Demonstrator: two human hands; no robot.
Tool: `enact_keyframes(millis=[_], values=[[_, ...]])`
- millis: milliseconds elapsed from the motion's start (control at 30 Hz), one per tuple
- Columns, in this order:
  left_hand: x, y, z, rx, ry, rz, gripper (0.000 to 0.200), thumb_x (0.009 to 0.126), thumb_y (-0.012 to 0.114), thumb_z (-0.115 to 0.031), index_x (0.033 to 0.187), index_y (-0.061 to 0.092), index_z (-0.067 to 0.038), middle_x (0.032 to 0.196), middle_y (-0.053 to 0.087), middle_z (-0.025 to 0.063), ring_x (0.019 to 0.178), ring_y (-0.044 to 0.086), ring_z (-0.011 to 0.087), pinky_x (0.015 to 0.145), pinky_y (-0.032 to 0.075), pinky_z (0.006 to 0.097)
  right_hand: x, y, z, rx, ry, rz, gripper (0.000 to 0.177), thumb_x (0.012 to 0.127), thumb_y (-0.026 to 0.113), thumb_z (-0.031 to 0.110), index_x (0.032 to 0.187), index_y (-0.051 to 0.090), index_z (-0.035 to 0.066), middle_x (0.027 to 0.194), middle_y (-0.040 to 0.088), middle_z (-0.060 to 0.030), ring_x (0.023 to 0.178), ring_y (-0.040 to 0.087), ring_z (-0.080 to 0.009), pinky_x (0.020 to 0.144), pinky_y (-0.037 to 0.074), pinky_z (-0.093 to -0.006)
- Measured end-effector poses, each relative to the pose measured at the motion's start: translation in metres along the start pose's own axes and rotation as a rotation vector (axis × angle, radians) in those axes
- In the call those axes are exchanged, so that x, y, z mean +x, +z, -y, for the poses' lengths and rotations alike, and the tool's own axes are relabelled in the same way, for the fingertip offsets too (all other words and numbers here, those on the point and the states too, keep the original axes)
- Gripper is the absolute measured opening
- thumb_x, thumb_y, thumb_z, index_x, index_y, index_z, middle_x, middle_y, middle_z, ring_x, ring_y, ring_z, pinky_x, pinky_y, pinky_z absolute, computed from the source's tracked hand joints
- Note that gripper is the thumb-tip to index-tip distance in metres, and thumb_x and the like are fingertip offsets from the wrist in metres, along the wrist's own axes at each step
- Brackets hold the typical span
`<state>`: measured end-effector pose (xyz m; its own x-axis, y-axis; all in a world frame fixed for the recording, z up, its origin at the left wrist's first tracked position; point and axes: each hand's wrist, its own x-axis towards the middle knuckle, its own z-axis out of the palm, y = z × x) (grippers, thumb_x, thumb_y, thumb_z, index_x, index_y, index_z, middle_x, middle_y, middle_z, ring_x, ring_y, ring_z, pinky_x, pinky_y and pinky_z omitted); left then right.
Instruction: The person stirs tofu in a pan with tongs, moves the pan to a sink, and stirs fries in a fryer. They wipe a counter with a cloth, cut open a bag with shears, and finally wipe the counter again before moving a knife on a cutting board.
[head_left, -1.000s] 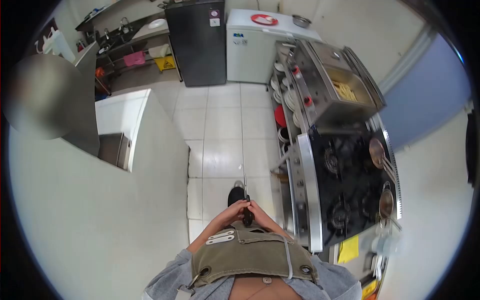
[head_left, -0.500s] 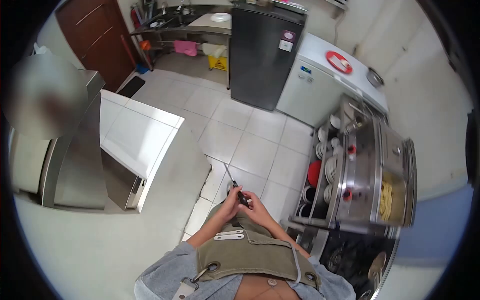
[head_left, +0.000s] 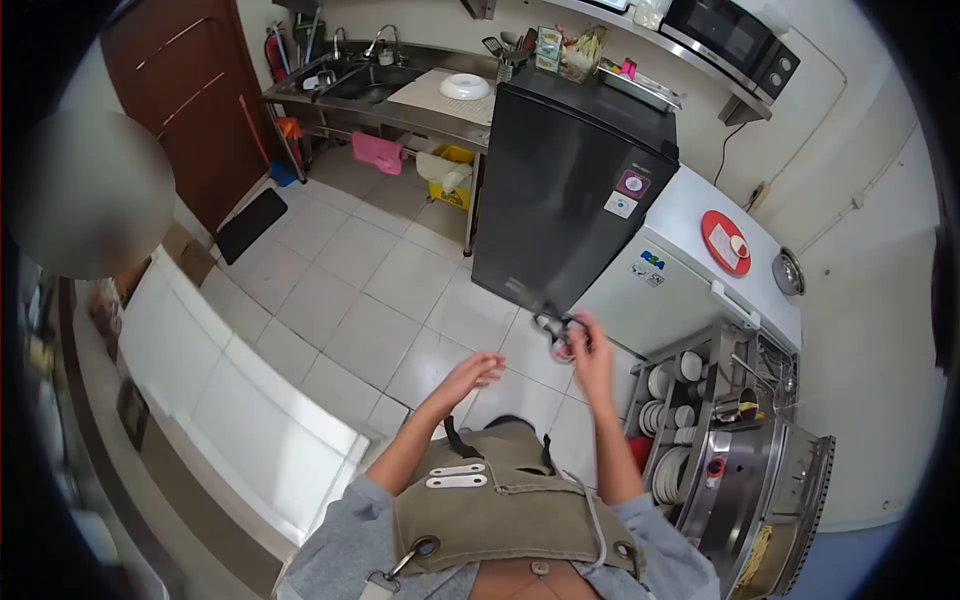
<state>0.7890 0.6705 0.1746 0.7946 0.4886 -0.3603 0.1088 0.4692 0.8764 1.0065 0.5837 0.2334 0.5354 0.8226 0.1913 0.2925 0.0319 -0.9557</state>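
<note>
My right hand (head_left: 592, 362) is raised in front of the fridge and freezer, its fingers closed round a small object (head_left: 560, 335) smeared by motion. Dark, silvery and reddish patches show on it, but its kind cannot be made out. My left hand (head_left: 470, 380) is off to the left over the floor tiles, fingers loosely curved and apart, holding nothing. Below both hands is the olive apron (head_left: 530, 510) I wear.
A black fridge (head_left: 570, 190) stands ahead, beside a white freezer (head_left: 640, 285) bearing a red plate (head_left: 725, 243) and a metal bowl (head_left: 788, 272). At right is a steel fryer counter (head_left: 740, 490) over shelved dishes. A white counter (head_left: 230, 390) flanks my left; a sink (head_left: 375, 85) lies beyond.
My hands, together before on a black-handled tool with a thin metal shaft, have separated. The right moved up and right, the left stays lower. The view has shifted forward, towards the fridge.
</note>
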Motion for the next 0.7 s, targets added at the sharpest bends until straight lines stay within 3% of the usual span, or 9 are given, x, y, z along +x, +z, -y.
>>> enact_keyframes(millis=[67, 233, 300, 500, 567, 700], values=[[0.028, -0.015, -0.047, 0.115, 0.157, -0.053, 0.039, 0.091, 0.044, -0.034, 0.119, 0.049, -0.008, 0.116, 0.055, 0.0051, 0.104, 0.053, 0.0150, 0.090, 0.039, 0.0314, 0.070, -0.013, 0.019, 0.002, -0.100, -0.110, 0.029, 0.089, 0.052, 0.007, 0.117, 0.051, 0.002, 0.085, 0.056, -0.0067, 0.062, 0.059, -0.0096, 0.055, 0.047, -0.0218], [0.114, -0.096, -0.100, 0.068, 0.180, -0.132, 0.033, 0.089, 0.049, -0.028, 0.115, 0.053, -0.008, 0.112, 0.057, 0.0041, 0.100, 0.055, 0.0154, 0.089, 0.040, 0.0308, 0.241, -0.052, 0.058, -0.165, -0.297, -0.286, 0.022, 0.088, 0.053, 0.007, 0.109, 0.056, 0.001, 0.084, 0.060, -0.0045, 0.062, 0.056, -0.0087, 0.060, 0.046, -0.0212], [0.155, -0.134, -0.141, 0.156, 0.282, -0.235, 0.030, 0.088, 0.050, -0.025, 0.113, 0.055, -0.008, 0.111, 0.057, 0.0035, 0.099, 0.055, 0.0144, 0.088, 0.040, 0.0296, 0.310, -0.058, 0.074, -0.210, -0.386, -0.283, 0.021, 0.088, 0.054, 0.008, 0.107, 0.057, 0.001, 0.083, 0.062, -0.0049, 0.064, 0.058, -0.0090, 0.061, 0.046, -0.0214], [0.313, -0.206, -0.349, 0.340, 0.703, -0.395, 0.030, 0.088, 0.050, -0.010, 0.117, 0.053, -0.003, 0.109, 0.060, 0.0046, 0.100, 0.054, 0.0120, 0.085, 0.041, 0.0238, 0.526, -0.064, 0.100, -0.353, -0.545, -0.299, 0.021, 0.087, 0.055, 0.009, 0.106, 0.058, 0.002, 0.081, 0.064, -0.0069, 0.063, 0.059, -0.0109, 0.060, 0.046, -0.0232], [0.377, -0.221, -0.409, 0.339, 0.865, -0.319, 0.032, 0.087, 0.055, -0.009, 0.118, 0.051, -0.001, 0.108, 0.061, 0.0096, 0.103, 0.056, 0.0152, 0.090, 0.042, 0.0286, 0.581, -0.058, 0.109, -0.388, -0.559, -0.274, 0.021, 0.086, 0.055, 0.009, 0.106, 0.059, 0.003, 0.079, 0.064, -0.0076, 0.062, 0.059, -0.0113, 0.059, 0.045, -0.0238], [0.477, -0.220, -0.505, 0.511, 0.968, -0.281, 0.035, 0.085, 0.058, -0.011, 0.118, 0.052, 0.000, 0.108, 0.062, 0.0113, 0.104, 0.057, 0.0172, 0.084, 0.046, 0.0295, 0.662, -0.044, 0.120, -0.559, -0.559, -0.201, 0.021, 0.084, 0.056, 0.009, 0.105, 0.059, 0.005, 0.076, 0.063, -0.0101, 0.061, 0.059, -0.0136, 0.058, 0.045, -0.0263]])
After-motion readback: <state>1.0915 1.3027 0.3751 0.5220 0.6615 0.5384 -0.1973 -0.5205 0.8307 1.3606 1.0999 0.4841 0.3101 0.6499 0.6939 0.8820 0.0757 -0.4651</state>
